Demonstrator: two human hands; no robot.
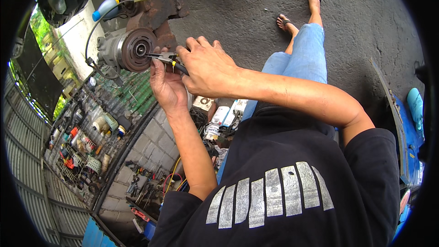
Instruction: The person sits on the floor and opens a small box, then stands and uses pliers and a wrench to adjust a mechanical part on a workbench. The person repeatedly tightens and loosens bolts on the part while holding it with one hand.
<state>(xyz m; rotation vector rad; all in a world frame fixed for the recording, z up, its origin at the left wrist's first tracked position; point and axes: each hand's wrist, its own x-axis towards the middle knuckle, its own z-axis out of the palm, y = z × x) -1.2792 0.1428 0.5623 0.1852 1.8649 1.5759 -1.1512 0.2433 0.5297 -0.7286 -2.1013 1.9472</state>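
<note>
Fingers (R) (pixel 191 44) grip pliers (pixel 165 57) | @ rusty disc (pixel 131 59) | L hand (pixel 171 90) adj.

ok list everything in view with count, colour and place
Compressor: one, silver and brown, upper left
Thin-nosed pliers: one, steel with black-and-yellow handles, at the compressor's round face
Bottle: one, blue-grey and yellow, above the compressor
Cable: one, black, beside the compressor
Rusty metalwork: count unclear, brown, top left of centre
Baskets: several, pale, lower left
Hand tools: many, mixed, lower left
Block wall: one, grey, left of centre
Corrugated sheeting: count unclear, grey, far left
Containers: several, white, centre
Unclear object: one, teal, right edge
Floor: one, grey, top
Sandals: two, black, top right
Jeans: one pair, light blue, upper right
T-shirt: one, black, bottom
Left hand: one, bare, near the pliers' tips
Right hand: one, bare, gripping the pliers
</note>
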